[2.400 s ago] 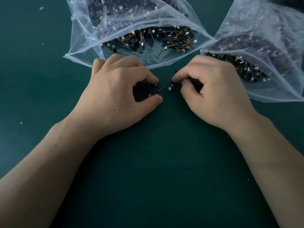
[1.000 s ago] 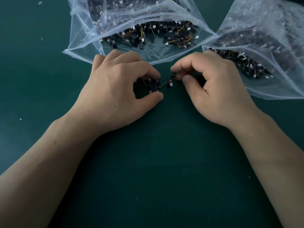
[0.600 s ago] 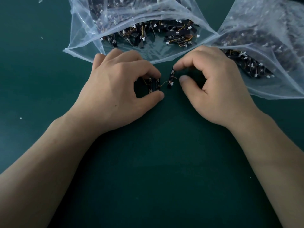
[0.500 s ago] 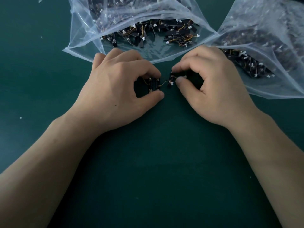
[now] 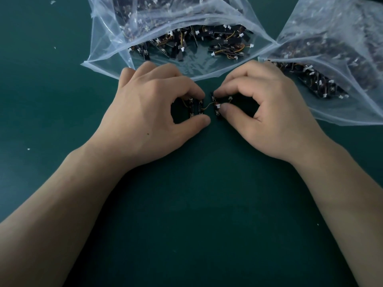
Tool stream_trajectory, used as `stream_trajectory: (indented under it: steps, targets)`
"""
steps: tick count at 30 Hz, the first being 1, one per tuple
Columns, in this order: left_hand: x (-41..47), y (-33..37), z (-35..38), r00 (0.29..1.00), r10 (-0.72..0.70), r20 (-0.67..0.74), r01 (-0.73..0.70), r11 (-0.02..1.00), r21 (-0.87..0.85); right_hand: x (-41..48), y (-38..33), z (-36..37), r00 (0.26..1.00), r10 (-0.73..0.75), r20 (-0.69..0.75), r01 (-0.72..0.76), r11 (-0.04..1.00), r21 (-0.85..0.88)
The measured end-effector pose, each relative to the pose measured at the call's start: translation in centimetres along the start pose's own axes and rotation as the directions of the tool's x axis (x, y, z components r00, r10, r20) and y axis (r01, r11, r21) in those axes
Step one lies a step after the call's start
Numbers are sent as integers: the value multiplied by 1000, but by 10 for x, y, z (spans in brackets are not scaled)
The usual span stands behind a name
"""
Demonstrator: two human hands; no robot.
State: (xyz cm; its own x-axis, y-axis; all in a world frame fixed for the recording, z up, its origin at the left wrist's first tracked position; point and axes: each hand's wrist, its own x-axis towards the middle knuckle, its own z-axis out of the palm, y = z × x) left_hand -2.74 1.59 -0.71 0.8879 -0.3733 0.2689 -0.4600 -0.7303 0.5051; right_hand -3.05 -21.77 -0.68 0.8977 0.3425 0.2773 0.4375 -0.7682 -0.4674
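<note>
Pinching tiny stuff here — the left hand (image 5: 149,112) has thumb and forefinger curled round two little black boards (image 5: 200,108), held on edge just above centre frame, and the right hand (image 5: 263,112) nips a third board (image 5: 217,115) the same way right beside them. A thin orange wire (image 5: 208,105) loops between the two sides, and a white plug (image 5: 230,98) sits under the right hand's curled fingers. These bits look feather-light and stiff, but I'd guess the wire joints are the weak spot, so hold the boards by their long edges and never tug the wire. They're small enough to slip out or flip — a firm fingertip pinch close to the mat (image 5: 207,204) seems safest. A clear bag (image 5: 199,65) upper centre and a second bag (image 5: 356,108) upper right hold loads more.
</note>
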Motion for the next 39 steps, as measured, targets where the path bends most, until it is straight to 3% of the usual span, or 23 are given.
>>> stream_trajectory:
  steps: [26,30,34,39]
  targets:
    - [0,2,3,1000,9,-25,-8,999,51,-1,0,-2,999,-16,43,15,999,29]
    - [2,7,1,988,13,-152,-12,1000,3,-1,-1,-2,1000,-28,-6,28,997,72]
    - [2,6,-3,936,-116,-331,143,988,58,-1,-1,-2,998,-35,-57,39,997,73]
    - [4,2,-2,947,-301,-114,320,918,234,-2,-1,-2,996,-41,-79,47,996,75]
